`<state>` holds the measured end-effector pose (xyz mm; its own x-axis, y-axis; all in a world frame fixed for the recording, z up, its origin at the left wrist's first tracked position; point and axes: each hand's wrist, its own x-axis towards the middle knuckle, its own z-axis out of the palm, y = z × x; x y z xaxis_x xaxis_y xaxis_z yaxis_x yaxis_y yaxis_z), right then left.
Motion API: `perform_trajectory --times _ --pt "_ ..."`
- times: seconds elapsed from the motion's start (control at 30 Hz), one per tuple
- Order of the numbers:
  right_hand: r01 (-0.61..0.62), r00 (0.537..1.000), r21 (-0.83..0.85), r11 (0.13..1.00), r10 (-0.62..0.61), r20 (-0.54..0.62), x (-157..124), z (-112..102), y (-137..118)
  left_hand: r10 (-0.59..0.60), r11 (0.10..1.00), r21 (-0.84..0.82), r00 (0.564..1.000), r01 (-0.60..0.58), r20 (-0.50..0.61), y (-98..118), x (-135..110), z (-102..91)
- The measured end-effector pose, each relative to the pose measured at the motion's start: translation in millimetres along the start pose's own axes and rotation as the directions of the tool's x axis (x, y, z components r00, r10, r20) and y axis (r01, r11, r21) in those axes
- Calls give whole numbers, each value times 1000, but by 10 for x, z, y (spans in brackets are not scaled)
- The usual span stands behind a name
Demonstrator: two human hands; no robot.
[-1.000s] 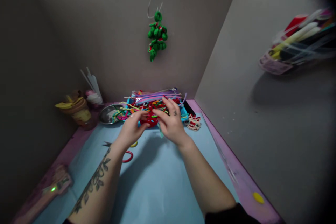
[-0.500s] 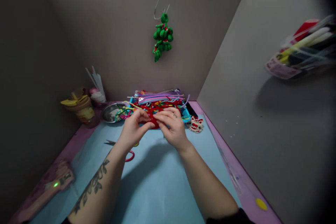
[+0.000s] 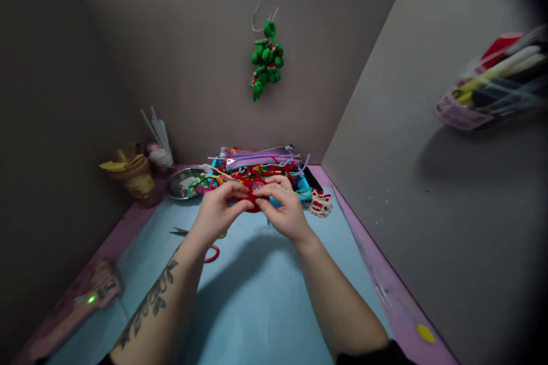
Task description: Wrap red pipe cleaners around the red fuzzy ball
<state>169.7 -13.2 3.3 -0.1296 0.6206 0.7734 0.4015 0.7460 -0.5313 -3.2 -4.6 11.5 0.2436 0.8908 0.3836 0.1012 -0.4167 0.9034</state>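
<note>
A red fuzzy piece, apparently bent pipe cleaner (image 3: 252, 203), is held between both hands in front of the blue tray (image 3: 305, 189). My left hand (image 3: 223, 205) pinches its left side with thumb and fingertips. From the right, my right hand (image 3: 283, 206) grips it the same way. Fingers cover much of the piece, so its full shape is hidden. Behind the hands, the tray holds many coloured pipe cleaners (image 3: 261, 161). Scissors (image 3: 211, 254) with a red handle lie partly hidden under my left forearm.
A metal bowl (image 3: 178, 183) with small pale bits, a brown-yellow pot (image 3: 136, 179) and a pink glue gun (image 3: 81, 311) with a green light stand left. A red-and-white ornament (image 3: 319, 203) lies right of the tray. A green ornament (image 3: 267, 60) hangs on the back wall; a pen holder (image 3: 466, 105) is on the right wall.
The fingers have shifted slightly on the red piece, and more of it shows between them. My right fingertips have moved a little to the right. Everything else stays put.
</note>
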Motion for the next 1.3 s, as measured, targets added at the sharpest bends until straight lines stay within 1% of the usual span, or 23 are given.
perform_trajectory --times 0.07,0.1,0.23,0.3,0.37,0.43,0.5,0.53,0.6,0.67,0.77,0.87,0.93,1.0,1.13,1.2,1.3 --pt "-15 1000 17 1000 14 1 -3 4 7 7 1000 26 1000 -7 9 -8 4 -8" --pt "-23 1000 24 999 23 4 -6 7 12 24 997 68 1000 -25 13 -6 8 -15" --pt "-54 999 44 998 53 7 -15 26 37 142 947 284 989 -147 40 27 23 -43" --pt "-58 998 53 997 58 8 -18 33 47 166 930 323 984 -176 57 48 26 -50" --pt "-74 997 64 995 75 -4 -19 35 49 156 929 329 986 -168 65 65 22 -50" --pt "-110 992 53 993 113 -49 -17 34 43 139 930 332 987 -158 80 83 14 -42" --pt "-143 985 6 990 143 -100 -12 32 31 140 927 335 984 -169 109 101 5 -30" --pt "-152 983 -22 988 149 -106 -10 30 26 145 925 336 981 -181 128 109 1 -23" --pt "-152 987 -42 988 149 -68 -6 28 20 153 921 334 975 -200 162 117 -5 -9" --pt "-158 987 -13 987 157 -26 -3 27 28 150 920 335 972 -204 181 110 -6 1" --pt "-193 979 40 980 195 -52 3 14 60 152 925 327 977 -194 151 81 -5 7" --pt "-216 973 97 972 222 -62 9 -16 90 150 944 283 985 -168 83 59 -7 9" --pt "-205 977 138 969 210 -23 14 -42 95 133 964 226 990 -139 39 56 -10 14" --pt "-171 985 146 975 169 23 19 -69 88 118 978 171 993 -117 5 58 -12 23" --pt "-34 998 76 997 29 61 34 -119 65 137 980 153 990 -130 -36 57 -8 37" --pt "19 997 74 997 -25 73 39 -136 67 155 978 150 986 -146 -53 52 -6 40" --pt "18 997 113 993 -27 74 37 -144 95 172 980 114 983 -164 -62 49 -8 47"
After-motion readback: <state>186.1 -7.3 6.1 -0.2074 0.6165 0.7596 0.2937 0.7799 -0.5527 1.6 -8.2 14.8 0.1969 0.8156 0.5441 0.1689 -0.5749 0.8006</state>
